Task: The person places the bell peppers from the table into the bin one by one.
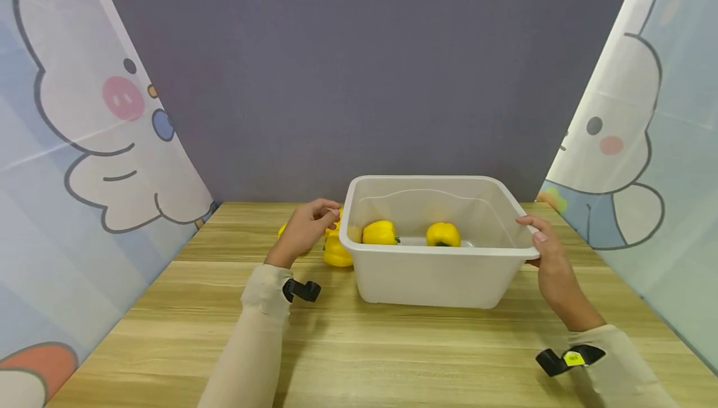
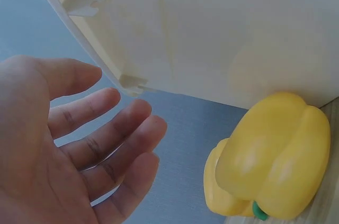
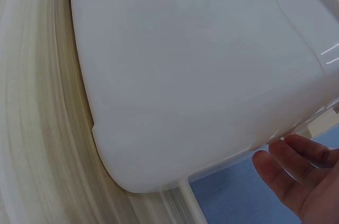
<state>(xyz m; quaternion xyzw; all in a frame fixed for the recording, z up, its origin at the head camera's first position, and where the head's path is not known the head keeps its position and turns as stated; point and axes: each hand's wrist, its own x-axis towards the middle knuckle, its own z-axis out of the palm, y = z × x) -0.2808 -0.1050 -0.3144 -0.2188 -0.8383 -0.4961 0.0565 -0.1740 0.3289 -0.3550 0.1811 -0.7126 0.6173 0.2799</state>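
A white plastic bin (image 1: 432, 277) stands on the table with two yellow bell peppers inside, one toward the left (image 1: 379, 232) and another near the middle (image 1: 443, 234). My right hand (image 1: 558, 271) grips the bin's right rim, thumb on top and fingers beneath; the right wrist view shows those fingers (image 3: 288, 166) under the edge. Beside the left rim hovers my left hand (image 1: 305, 232), fingers loosely bent and holding nothing. More yellow bell peppers (image 1: 338, 252) lie outside against the bin's left side, partly hidden by that hand. The left wrist view shows one pepper (image 2: 280, 155) overlapping another (image 2: 214, 181).
The wood-grain table (image 1: 392, 358) reaches back to an upright grey panel (image 1: 359, 71). Cartoon-print curtains hang on the left (image 1: 84, 177) and right (image 1: 645, 146). A black camera mount sits on each sleeved wrist.
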